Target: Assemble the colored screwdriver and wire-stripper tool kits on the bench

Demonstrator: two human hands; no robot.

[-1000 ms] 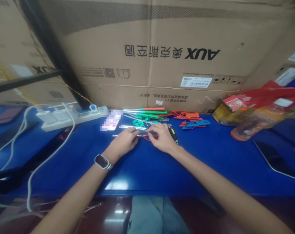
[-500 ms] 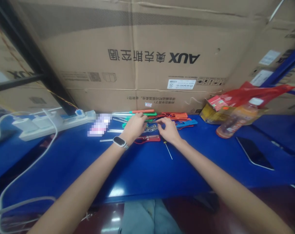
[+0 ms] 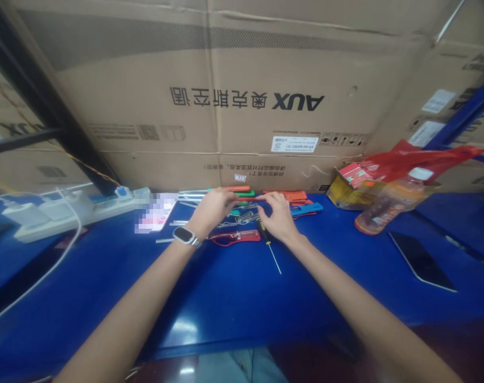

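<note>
My left hand [image 3: 213, 211] has its fingers closed at the left end of a slim red piece [image 3: 247, 199]. At its right end, the fingertips of my right hand [image 3: 278, 214] are pinched together; its exact kind is too small to tell. Under and around my hands lie several tools. Behind is a screwdriver with an orange handle [image 3: 238, 189]. A clear-handled tester with a red strip [image 3: 245, 235] lies in front of my left hand. Beside my right palm rests a black and yellow screwdriver [image 3: 269, 239], partly hidden. Orange pieces [image 3: 293, 196] and a blue one [image 3: 309, 209] lie behind and right.
A cardboard box [image 3: 242, 69] stands behind the blue tabletop [image 3: 226, 298]. To the left are a power strip [image 3: 62, 223] and a partly blurred phone [image 3: 157, 215]. At right are a drink bottle [image 3: 389, 205], a yellow box [image 3: 343, 191], a red bag [image 3: 417, 157] and a dark phone [image 3: 421, 260].
The view has shifted slightly. The slim red piece now shows between my two hands' fingertips, and more of the black and yellow screwdriver is uncovered beside my right hand.
</note>
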